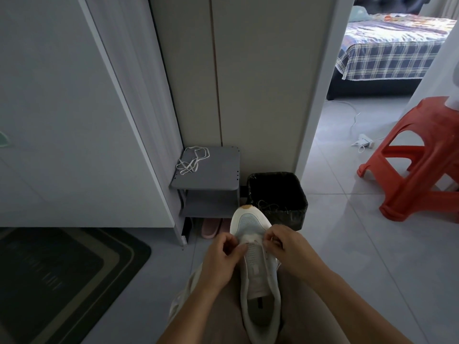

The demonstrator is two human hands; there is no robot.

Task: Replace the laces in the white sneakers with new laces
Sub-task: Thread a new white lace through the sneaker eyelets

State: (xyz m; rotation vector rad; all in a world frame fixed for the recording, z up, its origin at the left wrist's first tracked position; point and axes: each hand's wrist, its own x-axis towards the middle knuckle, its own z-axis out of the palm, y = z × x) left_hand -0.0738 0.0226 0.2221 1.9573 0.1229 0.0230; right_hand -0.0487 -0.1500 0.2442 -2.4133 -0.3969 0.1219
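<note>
1. While both hands worked at the toe end of the eyelet rows, the white sneaker (258,269) lay lengthwise on the person's lap, toe pointing away toward the black bin (278,194).
2. Left hand (219,254) was curled closed with thumb and forefinger pinched at the left side of the lowest eyelets; what it pinched was too small to confirm, probably a lace end.
3. Right hand (285,247) was likewise closed in a pinch at the right side of the same row.
4. Tongue and upper eyelets looked bare, so lacing was judged to be at its first row.
5. A loose bundle of white laces (192,160) sat on the far-left corner of the grey shoe rack (218,170), well apart from the shoe.
6. Handling, as a judgement: the shoe is light, with a soft mesh upper that gives under pressure, so steady it by the firmer sole edge or eyelet strip. The lace is limp and thin; hold it at the stiff tip to feed it.
</note>
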